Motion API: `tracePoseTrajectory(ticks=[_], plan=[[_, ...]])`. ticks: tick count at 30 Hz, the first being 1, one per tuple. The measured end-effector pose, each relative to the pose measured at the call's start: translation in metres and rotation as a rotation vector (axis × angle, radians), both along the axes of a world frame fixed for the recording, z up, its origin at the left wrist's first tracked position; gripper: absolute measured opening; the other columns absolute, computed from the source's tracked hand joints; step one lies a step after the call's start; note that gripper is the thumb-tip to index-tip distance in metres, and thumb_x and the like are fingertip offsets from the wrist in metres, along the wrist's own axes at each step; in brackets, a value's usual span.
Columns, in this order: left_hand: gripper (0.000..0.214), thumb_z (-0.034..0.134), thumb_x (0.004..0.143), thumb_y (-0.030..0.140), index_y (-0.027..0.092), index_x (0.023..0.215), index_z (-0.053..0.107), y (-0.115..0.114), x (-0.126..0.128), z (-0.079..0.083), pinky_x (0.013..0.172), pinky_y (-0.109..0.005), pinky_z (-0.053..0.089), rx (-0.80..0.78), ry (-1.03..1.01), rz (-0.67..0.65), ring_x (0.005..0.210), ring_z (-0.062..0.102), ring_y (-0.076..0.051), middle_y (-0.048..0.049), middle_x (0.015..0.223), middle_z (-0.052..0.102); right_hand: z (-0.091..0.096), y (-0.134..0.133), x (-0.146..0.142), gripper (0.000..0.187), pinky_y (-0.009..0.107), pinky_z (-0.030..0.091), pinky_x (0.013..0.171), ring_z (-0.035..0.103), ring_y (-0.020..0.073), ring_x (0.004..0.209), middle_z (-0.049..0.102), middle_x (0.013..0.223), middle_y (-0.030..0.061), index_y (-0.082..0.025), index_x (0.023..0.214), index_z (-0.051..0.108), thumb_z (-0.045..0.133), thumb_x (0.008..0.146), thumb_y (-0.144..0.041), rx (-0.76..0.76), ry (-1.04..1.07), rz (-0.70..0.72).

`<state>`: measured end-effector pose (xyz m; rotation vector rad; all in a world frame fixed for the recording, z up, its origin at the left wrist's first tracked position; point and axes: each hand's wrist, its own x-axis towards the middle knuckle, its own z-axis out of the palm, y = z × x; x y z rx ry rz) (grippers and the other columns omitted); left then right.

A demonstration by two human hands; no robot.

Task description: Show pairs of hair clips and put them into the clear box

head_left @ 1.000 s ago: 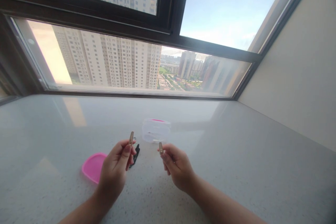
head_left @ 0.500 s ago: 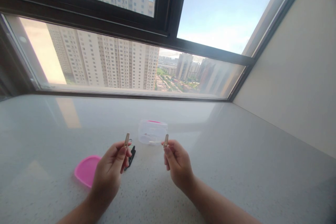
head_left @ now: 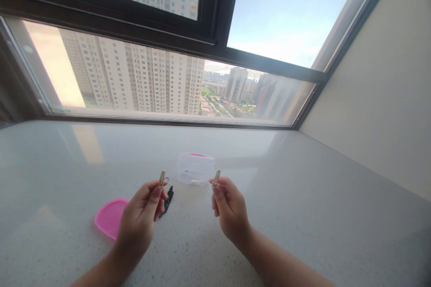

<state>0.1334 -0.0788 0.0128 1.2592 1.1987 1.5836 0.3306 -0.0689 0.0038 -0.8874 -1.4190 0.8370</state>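
My left hand (head_left: 139, 219) pinches a small gold-coloured clip (head_left: 162, 178) upright between thumb and fingers. My right hand (head_left: 229, 208) pinches a second small gold-coloured clip (head_left: 216, 178) the same way. Both hands hover above a pale speckled counter (head_left: 303, 215). A small clear plastic box (head_left: 195, 168) stands just beyond and between the hands. A black clip-like item (head_left: 167, 201) lies on the counter beside my left thumb. A pink lid (head_left: 109, 217) lies flat to the left of my left hand.
A wide window with a dark frame (head_left: 215, 49) runs along the counter's far edge, with tall buildings outside. A beige wall (head_left: 380, 98) bounds the counter on the right.
My right hand has lifted and shifted slightly right, and its clip now tilts up and to the right. The left hand has hardly moved. The view has drifted a little to the right.
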Motion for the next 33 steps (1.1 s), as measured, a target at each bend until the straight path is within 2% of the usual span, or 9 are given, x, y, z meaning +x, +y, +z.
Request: tracePoseTrajectory(ticks=[13,26,33], plan=[[0.027,0.058,0.086,0.044,0.019,0.097,0.063,-0.0006,0.0001,0.0001,0.043,-0.021,0.04,-0.013,0.013,0.012,0.053,0.05,-0.011,0.002,0.07,0.059,-0.0039,-0.0028,-0.002,0.029,0.018,0.027,0.039,0.037,0.0062,0.039,0.044,0.052,-0.0077,-0.017,0.095,0.058,0.046,0.094,-0.043,-0.134,-0.092,0.193],[0.021,0.057,0.087,0.038,0.02,0.095,0.063,0.0006,-0.0006,-0.0014,0.043,-0.02,0.039,-0.008,0.008,-0.008,0.052,0.05,-0.01,0.0027,0.071,0.058,0.0013,-0.0019,-0.0018,0.029,0.018,0.03,0.037,0.039,0.0075,0.038,0.047,0.051,-0.0074,-0.018,0.096,0.056,0.045,0.094,-0.045,-0.09,0.045,0.037],[0.021,0.058,0.086,0.039,0.02,0.095,0.062,0.0,-0.0003,0.0004,0.044,-0.021,0.039,-0.031,-0.002,-0.006,0.053,0.05,-0.011,0.0027,0.07,0.058,0.0017,0.0036,0.0001,0.031,0.018,0.029,0.036,0.038,0.0076,0.039,0.046,0.052,-0.0075,-0.018,0.096,0.055,0.046,0.093,-0.047,-0.127,0.105,-0.029]])
